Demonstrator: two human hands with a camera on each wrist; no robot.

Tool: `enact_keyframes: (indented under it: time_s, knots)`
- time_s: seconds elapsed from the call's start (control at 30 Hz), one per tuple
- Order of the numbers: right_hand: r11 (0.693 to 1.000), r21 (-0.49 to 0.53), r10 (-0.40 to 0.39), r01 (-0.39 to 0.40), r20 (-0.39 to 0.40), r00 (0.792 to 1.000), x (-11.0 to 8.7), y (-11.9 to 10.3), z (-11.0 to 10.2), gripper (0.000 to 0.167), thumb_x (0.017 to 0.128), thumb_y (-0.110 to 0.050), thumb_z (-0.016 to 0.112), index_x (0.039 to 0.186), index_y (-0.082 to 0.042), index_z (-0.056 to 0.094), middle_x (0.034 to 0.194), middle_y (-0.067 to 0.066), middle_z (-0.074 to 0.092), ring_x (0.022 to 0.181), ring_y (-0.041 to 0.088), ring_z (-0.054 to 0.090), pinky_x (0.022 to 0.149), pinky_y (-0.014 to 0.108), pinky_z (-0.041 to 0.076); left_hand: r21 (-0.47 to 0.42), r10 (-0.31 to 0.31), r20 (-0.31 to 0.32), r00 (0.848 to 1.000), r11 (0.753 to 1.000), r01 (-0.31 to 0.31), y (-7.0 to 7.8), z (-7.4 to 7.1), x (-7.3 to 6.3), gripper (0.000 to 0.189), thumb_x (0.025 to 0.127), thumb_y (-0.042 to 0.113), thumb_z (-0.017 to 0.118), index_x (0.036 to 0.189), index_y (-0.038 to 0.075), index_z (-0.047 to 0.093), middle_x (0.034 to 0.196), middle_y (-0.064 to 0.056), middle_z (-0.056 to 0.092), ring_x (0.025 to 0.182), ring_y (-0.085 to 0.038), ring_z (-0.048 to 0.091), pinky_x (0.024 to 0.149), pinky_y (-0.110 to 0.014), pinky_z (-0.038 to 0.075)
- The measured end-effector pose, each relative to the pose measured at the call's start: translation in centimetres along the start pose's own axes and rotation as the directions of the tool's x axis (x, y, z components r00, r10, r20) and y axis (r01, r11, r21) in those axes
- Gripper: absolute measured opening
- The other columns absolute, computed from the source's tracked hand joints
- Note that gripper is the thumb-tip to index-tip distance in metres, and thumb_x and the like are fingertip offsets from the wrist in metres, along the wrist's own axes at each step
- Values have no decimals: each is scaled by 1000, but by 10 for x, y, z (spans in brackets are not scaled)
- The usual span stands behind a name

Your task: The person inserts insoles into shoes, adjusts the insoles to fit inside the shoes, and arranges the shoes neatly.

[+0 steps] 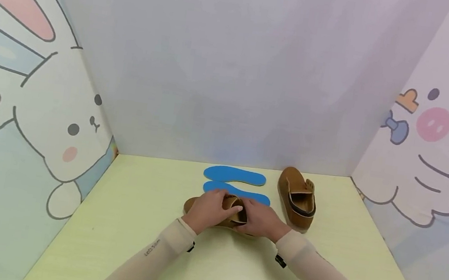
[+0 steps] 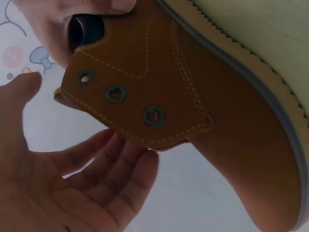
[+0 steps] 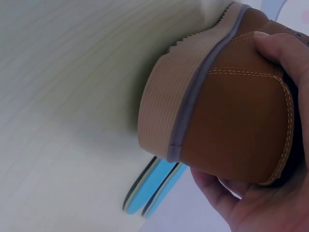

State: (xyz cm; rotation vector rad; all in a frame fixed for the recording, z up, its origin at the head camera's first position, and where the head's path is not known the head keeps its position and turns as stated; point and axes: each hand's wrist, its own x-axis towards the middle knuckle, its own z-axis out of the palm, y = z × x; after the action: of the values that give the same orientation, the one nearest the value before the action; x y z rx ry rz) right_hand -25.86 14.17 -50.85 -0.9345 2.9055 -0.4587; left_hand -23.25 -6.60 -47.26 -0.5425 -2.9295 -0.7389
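Note:
A brown leather shoe (image 1: 189, 205) with yellowish stitching sits on the table in front of the person, toe to the left. The right hand (image 1: 261, 218) grips it around the heel collar; in the right wrist view its thumb (image 3: 280, 50) lies on one side, the fingers on the other. At the eyelet flap (image 2: 133, 104), the left hand (image 2: 77, 179) touches the edge with its fingertips, its thumb held apart. Behind this shoe lie two blue insoles, one farther back (image 1: 234, 175) and one nearer (image 1: 239, 191), partly covered by the hands.
The matching brown shoe (image 1: 295, 199) stands to the right, toe toward the back wall (image 1: 233, 75). Cartoon-printed panels flank the pale yellow table (image 1: 137, 185), with a rabbit (image 1: 62, 114) at left and another white figure (image 1: 431, 153) at right.

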Motion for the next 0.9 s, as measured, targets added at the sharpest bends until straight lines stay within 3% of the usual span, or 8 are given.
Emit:
enact_keyframes:
  time_s: [0.17, 0.33, 0.57, 0.9]
  knots:
    - [1000, -30, -1, 0, -19, 1000, 3, -4, 0, 83, 80, -55, 82, 142, -12, 50, 125, 4, 62, 96, 18, 64, 76, 37, 56, 11, -21, 3, 1000, 1000, 21, -1, -1, 1, 39, 95, 42, 71, 111, 8, 64, 92, -3, 64, 69, -13, 60, 56, -26, 51]
    - [997, -75, 0, -3, -37, 999, 4, -2, 3, 85, 78, -59, 81, 142, -12, 51, 122, 3, 63, 96, 18, 64, 75, 36, 56, 8, -44, -38, 998, 999, 44, -3, -3, 0, 14, 96, 22, 65, 92, 10, 60, 72, 0, 55, 52, -11, 51, 45, -25, 43]
    - [995, -95, 14, -18, -39, 999, 4, 0, 8, 92, 77, -62, 80, 147, -11, 48, 130, 5, 63, 100, 22, 67, 79, 40, 57, 86, -163, -102, 981, 981, 172, -18, -13, 1, 27, 96, 24, 57, 71, 15, 50, 53, 1, 43, 41, -15, 40, 37, -28, 31]
    - [996, -74, 57, -57, -4, 998, 3, -1, 8, 96, 79, -63, 78, 151, -10, 44, 142, 8, 57, 111, 27, 65, 85, 47, 57, 8, -326, -63, 943, 945, 327, -52, -19, -4, 34, 95, 29, 51, 65, 16, 42, 54, 1, 37, 46, -15, 33, 42, -29, 24]
